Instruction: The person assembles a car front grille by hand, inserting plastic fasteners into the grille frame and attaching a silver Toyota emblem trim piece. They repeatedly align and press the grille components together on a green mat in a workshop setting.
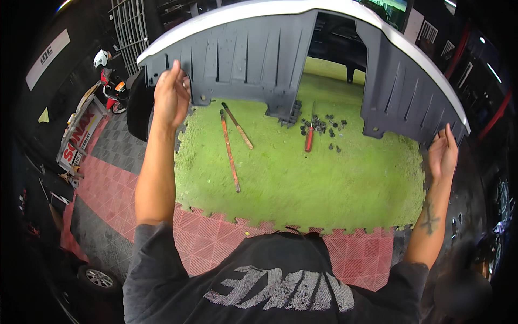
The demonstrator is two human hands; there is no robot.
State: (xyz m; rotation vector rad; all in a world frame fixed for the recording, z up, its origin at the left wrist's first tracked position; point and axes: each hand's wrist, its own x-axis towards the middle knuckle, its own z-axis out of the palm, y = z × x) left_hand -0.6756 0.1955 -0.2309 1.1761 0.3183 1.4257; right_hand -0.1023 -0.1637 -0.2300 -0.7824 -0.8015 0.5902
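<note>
Holding a grey plastic underbody panel (253, 54) with a white outer edge up at both ends, you have it raised above the green floor mat (302, 178). Your left hand (171, 96) is closed on the panel's left edge, and your right hand (443, 152) grips its right corner, fingers curled on the rim. Below lie two long orange-handled tools (231, 146), a red screwdriver (309, 138) and a scatter of dark clips (326, 127) just beside it.

Both hands, left hand (171, 97) and right hand (443, 153), grip a grey bumper panel (248, 56).
</note>
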